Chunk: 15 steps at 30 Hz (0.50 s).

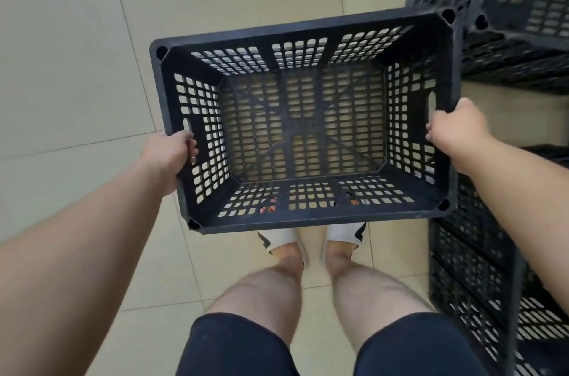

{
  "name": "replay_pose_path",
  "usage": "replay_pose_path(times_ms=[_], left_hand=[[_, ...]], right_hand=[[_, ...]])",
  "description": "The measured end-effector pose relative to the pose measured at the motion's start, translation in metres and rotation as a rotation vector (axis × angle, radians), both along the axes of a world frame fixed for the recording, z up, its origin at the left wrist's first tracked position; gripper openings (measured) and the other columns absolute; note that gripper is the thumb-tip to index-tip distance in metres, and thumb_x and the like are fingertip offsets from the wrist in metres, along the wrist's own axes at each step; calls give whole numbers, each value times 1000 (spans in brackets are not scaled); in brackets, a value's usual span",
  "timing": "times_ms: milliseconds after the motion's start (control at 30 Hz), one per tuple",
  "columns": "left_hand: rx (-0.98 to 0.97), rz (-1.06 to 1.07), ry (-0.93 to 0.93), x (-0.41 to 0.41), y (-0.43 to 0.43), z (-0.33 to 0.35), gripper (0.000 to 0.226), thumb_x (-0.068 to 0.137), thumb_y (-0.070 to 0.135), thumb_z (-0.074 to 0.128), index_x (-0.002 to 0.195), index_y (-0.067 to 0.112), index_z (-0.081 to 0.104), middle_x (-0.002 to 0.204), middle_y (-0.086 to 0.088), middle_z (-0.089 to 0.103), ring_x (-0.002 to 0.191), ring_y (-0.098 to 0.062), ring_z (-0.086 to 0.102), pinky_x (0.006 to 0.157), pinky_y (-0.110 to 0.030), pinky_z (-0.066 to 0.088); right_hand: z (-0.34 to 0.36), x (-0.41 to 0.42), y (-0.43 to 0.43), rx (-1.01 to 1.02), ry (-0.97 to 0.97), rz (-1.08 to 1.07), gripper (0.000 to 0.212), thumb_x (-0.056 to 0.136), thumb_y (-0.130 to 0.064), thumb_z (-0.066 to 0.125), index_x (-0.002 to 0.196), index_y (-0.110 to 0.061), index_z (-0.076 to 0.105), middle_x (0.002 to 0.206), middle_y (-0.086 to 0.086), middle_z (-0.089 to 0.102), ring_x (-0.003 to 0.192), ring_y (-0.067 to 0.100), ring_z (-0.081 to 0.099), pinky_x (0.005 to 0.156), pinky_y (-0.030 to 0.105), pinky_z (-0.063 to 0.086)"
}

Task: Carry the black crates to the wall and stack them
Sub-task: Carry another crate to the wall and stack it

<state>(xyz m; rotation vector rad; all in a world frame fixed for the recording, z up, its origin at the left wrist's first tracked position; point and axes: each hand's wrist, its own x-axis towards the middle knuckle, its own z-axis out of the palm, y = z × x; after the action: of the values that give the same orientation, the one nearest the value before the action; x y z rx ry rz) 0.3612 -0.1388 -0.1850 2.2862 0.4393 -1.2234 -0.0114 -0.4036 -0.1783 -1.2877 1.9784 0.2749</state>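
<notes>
I hold an empty black perforated crate [303, 27] in the air in front of me, above my feet, its open top facing the camera. My left hand [171, 157] grips its left short side at the handle slot. My right hand [455, 132] grips the right short side at the other handle slot. The crate is tilted slightly, its right end farther away. More black crates stand at the right: a stack [517, 21] at the upper right and another stack [480, 283] at the lower right, close beside my right forearm.
Pale beige floor tiles [77, 67] spread across the left and far side. My bare legs, dark shorts and white slippers [283, 238] show below the crate. No wall is in view.
</notes>
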Motion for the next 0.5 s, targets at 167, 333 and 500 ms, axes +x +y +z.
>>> replay_pose_path(times_ms=[167, 333, 500], left_hand=[[-5, 12, -10, -1, 8, 36, 9, 97, 20, 55, 95, 12, 59, 76, 1, 60, 61, -13, 57, 64, -27, 49], [18, 17, -16, -6, 20, 127, 15, 97, 19, 55, 84, 14, 60, 76, -1, 61, 63, -14, 57, 69, -31, 50], [44, -21, -40, -16, 35, 239, 17, 98, 19, 53, 86, 11, 61, 81, -6, 61, 62, -17, 54, 60, -28, 43]], right_hand=[[40, 2, 0, 5, 33, 52, 26, 98, -22, 42, 120, -13, 52, 120, 15, 67, 107, 38, 66, 94, 52, 55], [122, -6, 12, 0, 63, 102, 28, 96, -24, 44, 118, -10, 54, 118, 17, 68, 105, 40, 67, 95, 55, 55], [229, -12, 33, -9, 69, 96, 24, 95, -23, 43, 111, -10, 55, 113, 18, 68, 101, 40, 67, 92, 52, 55]])
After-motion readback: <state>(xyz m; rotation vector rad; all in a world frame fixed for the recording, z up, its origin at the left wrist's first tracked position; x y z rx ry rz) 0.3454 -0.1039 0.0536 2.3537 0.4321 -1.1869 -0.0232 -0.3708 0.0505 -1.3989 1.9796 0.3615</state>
